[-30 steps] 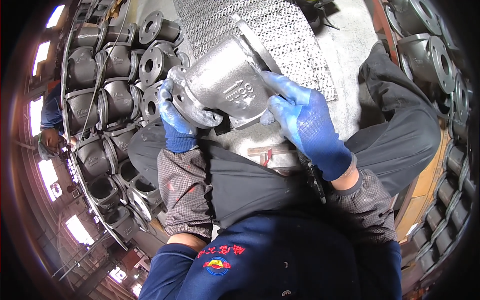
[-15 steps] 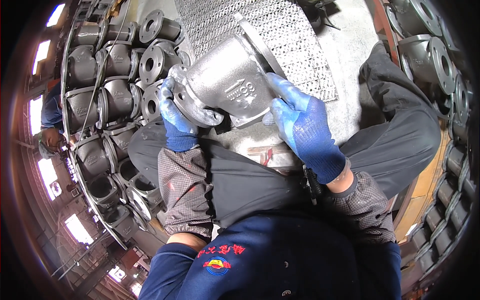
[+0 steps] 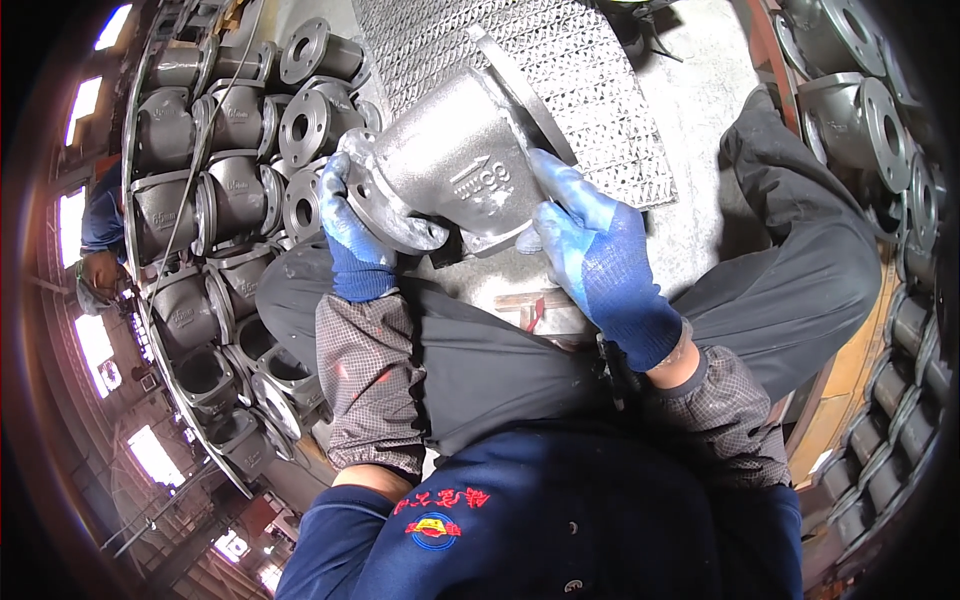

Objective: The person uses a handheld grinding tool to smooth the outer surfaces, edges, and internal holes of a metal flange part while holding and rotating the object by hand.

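A grey cast-metal valve body (image 3: 440, 140) is tilted above my lap, its large flange toward the upper right. Raised markings show on the side facing me. My left hand (image 3: 355, 235), in a blue coated glove, is closed round the rim of the smaller flange at the lower left. At the body's right end my gloved right hand (image 3: 608, 255) grips it, thumb by the large flange and fingertips curled under the lower edge. The fingers beneath the casting are partly hidden.
Stacked flanged castings (image 3: 235, 195) fill a rack at my left, with a cable across it. More castings (image 3: 855, 125) stand at the right. A patterned metal plate (image 3: 620, 130) lies on the floor ahead. Another person's blue sleeve (image 3: 103, 215) shows at far left.
My right hand has slid slightly left, its fingers further under the casting. The white smudge near the raised markings looks fainter. My left hand keeps its place.
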`<action>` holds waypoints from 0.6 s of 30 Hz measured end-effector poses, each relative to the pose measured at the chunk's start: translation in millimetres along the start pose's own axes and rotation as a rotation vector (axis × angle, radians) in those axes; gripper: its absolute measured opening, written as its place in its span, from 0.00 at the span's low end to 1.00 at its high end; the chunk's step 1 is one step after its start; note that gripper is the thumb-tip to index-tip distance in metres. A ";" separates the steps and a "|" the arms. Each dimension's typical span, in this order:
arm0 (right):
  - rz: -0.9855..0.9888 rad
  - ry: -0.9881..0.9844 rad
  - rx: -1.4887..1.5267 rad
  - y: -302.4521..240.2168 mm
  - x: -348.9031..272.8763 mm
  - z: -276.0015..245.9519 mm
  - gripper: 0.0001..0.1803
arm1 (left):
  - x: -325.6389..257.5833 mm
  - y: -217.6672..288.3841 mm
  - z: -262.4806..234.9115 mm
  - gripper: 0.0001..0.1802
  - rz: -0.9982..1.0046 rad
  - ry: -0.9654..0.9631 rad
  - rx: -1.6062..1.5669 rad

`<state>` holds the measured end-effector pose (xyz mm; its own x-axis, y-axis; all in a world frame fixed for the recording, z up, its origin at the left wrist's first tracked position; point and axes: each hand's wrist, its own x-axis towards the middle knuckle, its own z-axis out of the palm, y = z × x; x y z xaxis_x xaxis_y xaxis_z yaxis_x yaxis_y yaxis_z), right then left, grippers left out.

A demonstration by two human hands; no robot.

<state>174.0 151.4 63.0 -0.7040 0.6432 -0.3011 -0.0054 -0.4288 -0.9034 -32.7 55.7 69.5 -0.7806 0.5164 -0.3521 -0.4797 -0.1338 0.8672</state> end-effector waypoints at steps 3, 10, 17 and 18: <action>-0.048 -0.106 -0.091 -11.9 1.6 -0.9 0.23 | 0.7 -3.4 -7.5 0.18 0.073 -0.013 0.036; -0.385 0.116 -0.151 -47.2 51.1 -24.6 0.22 | 12.5 -0.7 -11.2 0.20 0.052 0.052 0.036; -0.056 0.071 -0.313 3.0 130.4 -24.6 0.22 | 58.4 -9.7 -37.4 0.14 0.129 -0.044 -0.013; -0.063 0.055 -0.312 1.3 132.5 -17.3 0.22 | 67.0 -7.7 -49.3 0.12 0.194 -0.124 -0.007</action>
<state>93.0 247.0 16.7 -0.6696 0.6994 -0.2498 0.1758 -0.1775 -0.9683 -101.1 49.6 21.9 -0.8034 0.5804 -0.1328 -0.3286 -0.2463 0.9118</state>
